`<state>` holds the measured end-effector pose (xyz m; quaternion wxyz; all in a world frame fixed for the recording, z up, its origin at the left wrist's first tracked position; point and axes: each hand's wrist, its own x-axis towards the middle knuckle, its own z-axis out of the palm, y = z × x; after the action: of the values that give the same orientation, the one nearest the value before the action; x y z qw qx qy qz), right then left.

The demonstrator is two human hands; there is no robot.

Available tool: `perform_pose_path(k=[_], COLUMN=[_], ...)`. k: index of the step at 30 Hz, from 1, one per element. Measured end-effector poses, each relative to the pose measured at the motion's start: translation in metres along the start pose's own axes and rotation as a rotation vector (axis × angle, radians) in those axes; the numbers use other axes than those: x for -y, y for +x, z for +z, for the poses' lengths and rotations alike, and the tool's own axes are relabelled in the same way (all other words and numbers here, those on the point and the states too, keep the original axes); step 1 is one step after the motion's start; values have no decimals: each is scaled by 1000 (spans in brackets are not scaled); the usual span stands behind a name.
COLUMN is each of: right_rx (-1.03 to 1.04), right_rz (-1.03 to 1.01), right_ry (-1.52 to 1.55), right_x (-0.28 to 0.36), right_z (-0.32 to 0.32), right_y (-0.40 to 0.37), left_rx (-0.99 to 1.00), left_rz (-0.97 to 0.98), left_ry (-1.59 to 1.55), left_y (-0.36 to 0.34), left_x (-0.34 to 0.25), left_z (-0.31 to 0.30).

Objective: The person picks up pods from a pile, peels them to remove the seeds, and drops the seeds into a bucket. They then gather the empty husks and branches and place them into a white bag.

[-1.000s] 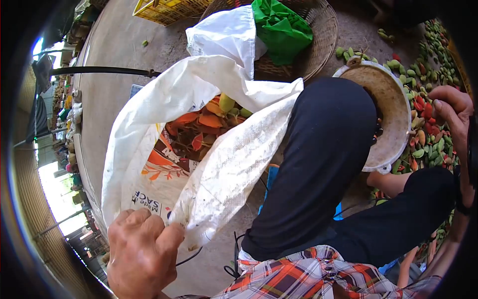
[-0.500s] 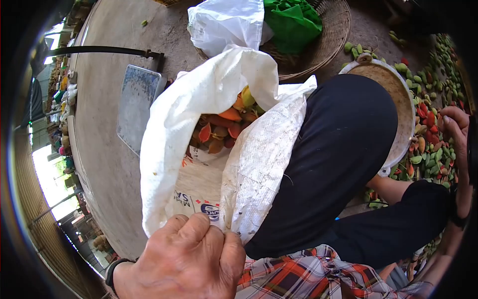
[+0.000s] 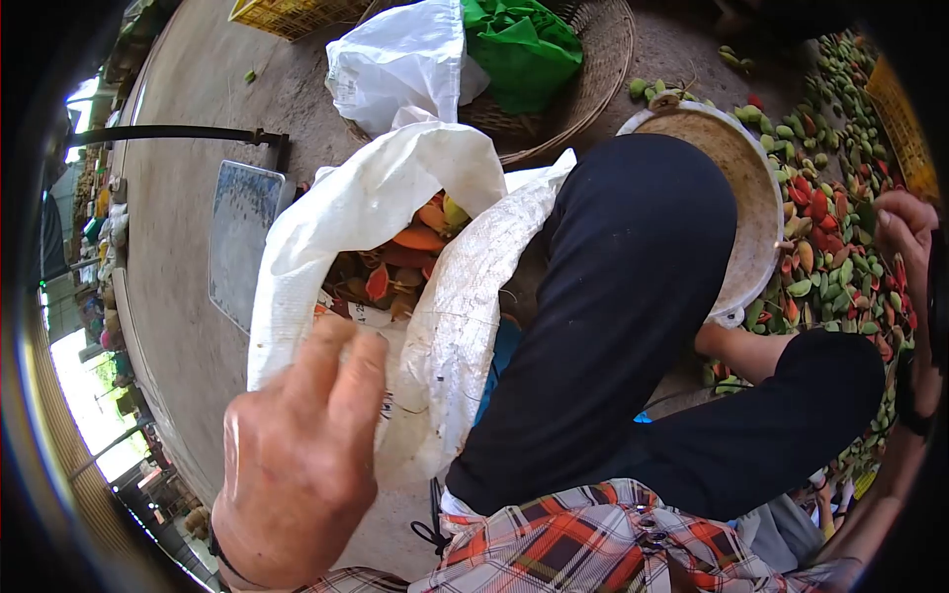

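Observation:
A white woven sack (image 3: 460, 316) stands before me with its mouth gaping. Red, orange and brown pods (image 3: 400, 257) show inside it. Over the sack's near left side is my left hand (image 3: 297, 445), its fingers stretched toward the opening and slightly blurred; I see nothing held in it. At the far right, my right hand (image 3: 907, 222) has curled fingers above a heap of green and red pods (image 3: 825, 257). Whatever it may hold is too small or hidden to make out.
A round, pale basin (image 3: 756, 188) sits beyond my knee (image 3: 643, 227). Behind the sack, a wicker basket (image 3: 608, 69) carries a white bag (image 3: 395, 64) and green cloth (image 3: 524, 49). A platform scale (image 3: 242, 237) stands left. Yellow crates (image 3: 292, 15) appear at the top and right.
My left hand has let go of the sack's near rim and its fingers have straightened over the opening. The rim has sagged. The whole view has shifted slightly; my right hand stays over the pods.

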<state>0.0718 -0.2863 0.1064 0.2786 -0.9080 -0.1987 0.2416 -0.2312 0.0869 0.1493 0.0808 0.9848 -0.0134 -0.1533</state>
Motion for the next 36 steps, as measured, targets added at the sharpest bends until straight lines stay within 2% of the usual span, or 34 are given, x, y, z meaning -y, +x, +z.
perform_pose_path(k=[1, 2, 3, 4, 7, 10, 11, 12, 13, 14, 15, 17, 18, 20, 22, 23, 24, 26, 27, 28, 31, 32, 34, 36], right_rx=[-12, -37, -62, -63, 238, 216, 347, 357, 212, 64, 77, 328, 252, 379, 330, 304, 305, 238, 211, 210, 317, 311, 356, 350], right_rz=[-131, -486, -845, -846, -1204, -1200, -1047, -1051, -1146, -1236, -1235, -1274, -1287, -1341, -1344, -1336, -1332, -1444, -1467, -1459, -1533, -1530, -1546, -1543], right_ry=[-50, -118, -186, -187, -115, -5, -239, -245, -285, -325, -329, -370, -353, -259, -325, -323, -328, -393, -416, -415, -317, -316, -365, -347], right_x=[32, 51, 71, 101, 187, 174, 196, 203, 206, 211, 209, 212, 212, 211, 218, 221, 222, 233, 237, 240, 244, 244, 244, 243], right_z=[9, 18, 28, 47, 125, 227, 233, 248, 269, 280, 285, 284, 288, 293, 294, 297, 300, 302, 300, 303, 309, 309, 308, 303], right_y=[3, 12, 17, 12, -5, -1, 3, 10, 19, 21, 17, 3, -13, -42, -62, -72, -79, -90, -97, -102, -115, -119, -121, -119], left_rx=[-16, -30, -79, -80, -141, -246, -252, -279, -305, -306, -361, -439, -406, -371, -487, -396, -398, -346, -256, -254, -195, -84, -157, -216], left_rz=[-141, -282, -252, -252, -286, -288, -294, -332, -371, -379, -344, -319, -261, -204, -56, -204, -201, -42, -11, -4, -112, -314, -221, -122], left_ry=[-5, -13, 23, 23, 102, 43, 38, -27, -91, -101, -171, -244, -259, -294, -332, -210, -214, 99, 219, 217, 544, 691, 730, 612], left_y=[-1, -3, -7, -9, -19, -33, -38, -42, -47, -50, -52, -55, -57, -58, -51, -46, -44, -35, -34, -32, -21, -13, -9, -7], left_x=[-3, -6, -3, -1, 11, 15, 17, 17, 18, 21, 24, 30, 29, 31, 35, 20, 22, 28, 31, 32, 43, 54, 90, 126], left_z=[0, 1, 4, 4, 2, 3, 6, 10, 13, 16, 17, 16, 12, 10, 6, -6, -7, -9, -12, -13, -8, -4, 3, 3])
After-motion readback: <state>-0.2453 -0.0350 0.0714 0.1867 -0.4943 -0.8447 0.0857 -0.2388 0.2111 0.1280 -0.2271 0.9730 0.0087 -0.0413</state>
